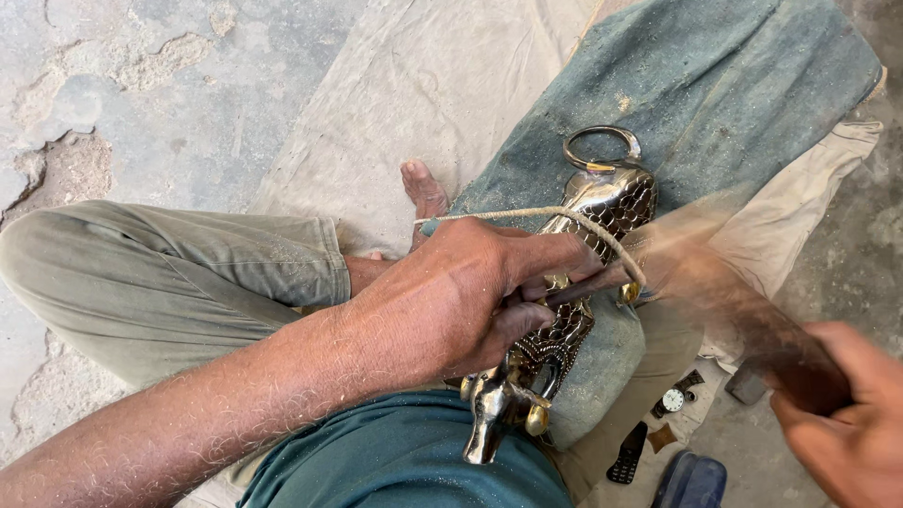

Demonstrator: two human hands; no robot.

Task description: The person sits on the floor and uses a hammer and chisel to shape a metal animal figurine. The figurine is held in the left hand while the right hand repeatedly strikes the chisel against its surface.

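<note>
The left hand point(470, 292) is closed over the middle of a brass animal figurine point(564, 310), pinning it down on a folded blue-green cloth pad point(715, 103) that lies across the person's lap and a pale canvas sheet point(423, 85) spread on the cracked concrete floor point(141, 75). The figurine lies lengthwise, its scaled, patterned body showing past the knuckles, a round ring point(600, 148) at its far end and a smooth polished head pointing back toward the person's teal shirt point(395, 466). The left fingers also pinch a thin dark rod-like tool point(588, 285) against the metal. A taut pale cord point(536, 214) runs from the toes of a bare foot point(423, 193) across the top of the figurine. The right hand point(847, 414) is closed around the handle of a tool point(724, 301) that is blurred by motion; its kind cannot be told, but its far end reaches the figurine just beside the left fingertips. Near the lower edge of the pad, on the floor, lie a wristwatch point(673, 400), a small dark phone point(627, 453) and a blue object point(691, 480).
</note>
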